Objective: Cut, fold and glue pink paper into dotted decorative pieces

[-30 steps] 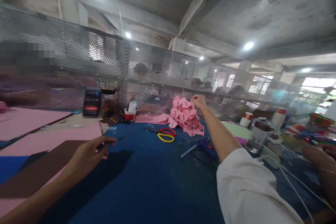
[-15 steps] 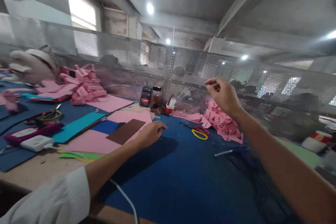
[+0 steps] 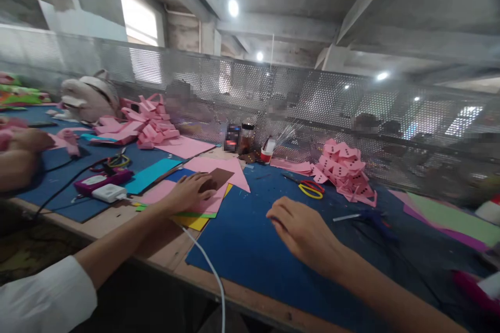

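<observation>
My left hand [image 3: 191, 193] reaches over the stacked foam-like sheets, its fingers spread and lying on or just above the brown sheet [image 3: 222, 178]. Under and around it are a pink sheet [image 3: 239, 173] and a strip of blue. My right hand [image 3: 299, 231] is over the dark blue mat [image 3: 242, 250], fingers curled in; their inner side is hidden, so I cannot make out anything in them. Beyond it lie scissors [image 3: 311, 190] with red and yellow handles. Further back is a heap of pink pieces with black dots [image 3: 344, 169].
At right lies a blue glue gun [image 3: 377, 222] with its cord. A white cable [image 3: 213, 268] crosses the table's front edge. Left are a turquoise sheet [image 3: 152, 176], a purple-and-white power strip [image 3: 102, 183], and another person's hand [image 3: 23, 153]. A perforated metal screen [image 3: 312, 109] stands behind.
My right hand has come down and toward me from near the dotted pink heap. My left hand has moved left onto the brown sheet. The view has shifted left.
</observation>
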The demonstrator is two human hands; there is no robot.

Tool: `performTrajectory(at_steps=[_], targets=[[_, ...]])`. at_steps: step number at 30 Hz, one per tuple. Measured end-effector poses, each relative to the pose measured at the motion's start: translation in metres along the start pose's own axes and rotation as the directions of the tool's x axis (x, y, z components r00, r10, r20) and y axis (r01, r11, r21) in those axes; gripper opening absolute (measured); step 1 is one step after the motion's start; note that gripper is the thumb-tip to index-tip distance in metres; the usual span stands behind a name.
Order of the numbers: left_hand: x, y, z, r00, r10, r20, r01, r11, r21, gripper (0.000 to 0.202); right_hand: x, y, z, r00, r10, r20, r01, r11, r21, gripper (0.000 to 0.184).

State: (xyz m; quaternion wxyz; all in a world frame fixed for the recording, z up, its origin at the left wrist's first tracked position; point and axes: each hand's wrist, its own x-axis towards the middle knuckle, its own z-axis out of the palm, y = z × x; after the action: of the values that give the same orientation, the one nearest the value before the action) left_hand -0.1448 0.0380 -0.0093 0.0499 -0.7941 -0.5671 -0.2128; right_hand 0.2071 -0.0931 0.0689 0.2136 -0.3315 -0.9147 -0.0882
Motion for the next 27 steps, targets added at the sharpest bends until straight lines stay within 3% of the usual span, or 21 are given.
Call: performTrajectory(at_steps=[5,12,14,18,23,27], targets=[[-0.004,-0.002,0.012,0.998,-0.057,0.039,0.055,0.997,0.054,0.066,-0.008,0.018,0.035,0.995,0.099,-0.016,-0.097,0.992,0.077,0.019],[-0.001,0.010,-0.002,0.999,-0.034,0.001,0.034,0.991,0.126,0.044,-0.018,0.041,0.052,0.978,0.197,-0.075,-0.190,0.978,0.086,0.018],[0.008,0.018,-0.003,0.999,0.047,0.003,-0.047,0.989,0.138,0.040,-0.019,0.044,0.053,0.975,0.202,-0.088,-0.195,0.977,0.083,0.018],[0.038,0.035,0.009,0.974,0.212,0.075,-0.221,0.963,0.153,0.051,-0.018,0.046,0.052,0.971,0.218,-0.100,-0.212,0.975,0.069,0.018],[0.071,0.049,0.026,0.961,0.243,0.129,-0.261,0.954,0.148,0.048,-0.020,0.044,0.051,0.970,0.225,-0.095,-0.218,0.973,0.082,0.018],[0.076,0.052,0.029,0.957,0.254,0.138,-0.272,0.952,0.137,0.043,-0.021,0.043,0.053,0.976,0.201,-0.080,-0.195,0.977,0.087,0.018]])
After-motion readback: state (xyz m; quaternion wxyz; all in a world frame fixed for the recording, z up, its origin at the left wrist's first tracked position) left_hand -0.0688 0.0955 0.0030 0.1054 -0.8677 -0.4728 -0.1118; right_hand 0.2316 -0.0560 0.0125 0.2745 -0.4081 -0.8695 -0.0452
